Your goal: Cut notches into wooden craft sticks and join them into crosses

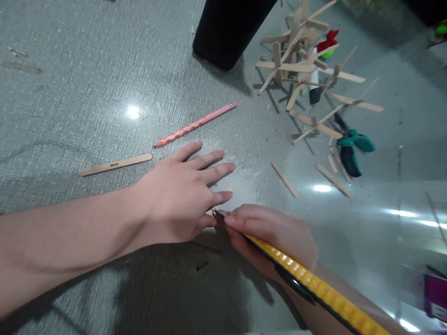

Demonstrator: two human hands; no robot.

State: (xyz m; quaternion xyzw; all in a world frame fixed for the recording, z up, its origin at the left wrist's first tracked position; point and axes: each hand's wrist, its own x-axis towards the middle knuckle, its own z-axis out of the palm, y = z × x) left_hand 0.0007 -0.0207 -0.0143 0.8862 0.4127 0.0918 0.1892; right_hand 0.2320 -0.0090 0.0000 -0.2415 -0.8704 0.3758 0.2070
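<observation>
My left hand (pixel 178 188) lies flat on the table with its fingers spread. A small end of a pale wooden piece (pixel 211 211) shows between its thumb and index finger; the rest is hidden under the palm. My right hand (pixel 268 232) is closed around a yellow and black utility knife (pixel 300 274). The dark blade tip meets that wooden end, close to my left thumb. Above my left hand lies a pink pencil (pixel 195 125). A craft stick (pixel 115 164) with a small slot cut in it rests left of the hand.
At the upper right stands a structure of joined craft sticks (pixel 296 67), beside a black container (pixel 230 32). Teal-handled pliers (pixel 352 146) lie below the structure. Loose stick pieces (pixel 284 179) are nearby, and a red and green object (pixel 327 44) sits behind the structure.
</observation>
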